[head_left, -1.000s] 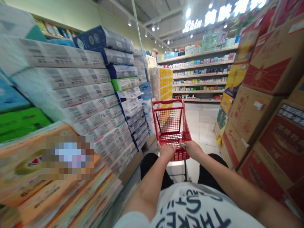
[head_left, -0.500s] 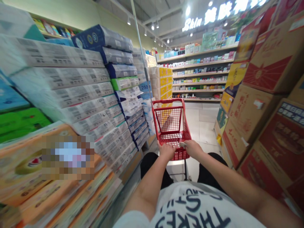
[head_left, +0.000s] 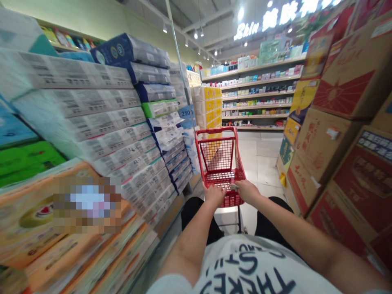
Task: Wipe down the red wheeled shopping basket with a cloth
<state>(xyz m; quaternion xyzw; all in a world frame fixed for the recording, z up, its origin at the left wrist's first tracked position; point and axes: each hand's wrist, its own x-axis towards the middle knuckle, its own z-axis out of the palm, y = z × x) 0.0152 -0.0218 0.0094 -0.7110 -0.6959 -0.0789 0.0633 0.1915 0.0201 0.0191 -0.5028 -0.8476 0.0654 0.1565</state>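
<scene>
Ahead of my body stands a red shopping cart [head_left: 217, 157] with a plastic mesh basket; I see nothing inside the basket. Its near edge is under both my hands. My left hand [head_left: 214, 195] is closed on the left part of the handle, fingers bent over it. To its right, my right hand [head_left: 248, 192] is also closed at the handle. A small pale thing [head_left: 234, 186] pokes out from the right fingers, too small to name. The handle itself is mostly hidden by my hands.
Tall stacks of wrapped tissue packs [head_left: 101, 106] line the left, with orange packs [head_left: 58, 245] nearest me. Cardboard cartons [head_left: 324, 151] rise on the right. A metal pole [head_left: 177, 49] stands left of the cart. Pale floor tiles [head_left: 248, 151] lead to stocked shelves [head_left: 257, 96].
The view has shifted very slightly, so the stacks and shelves sit a little differently in it. Both hands keep their place on the cart.
</scene>
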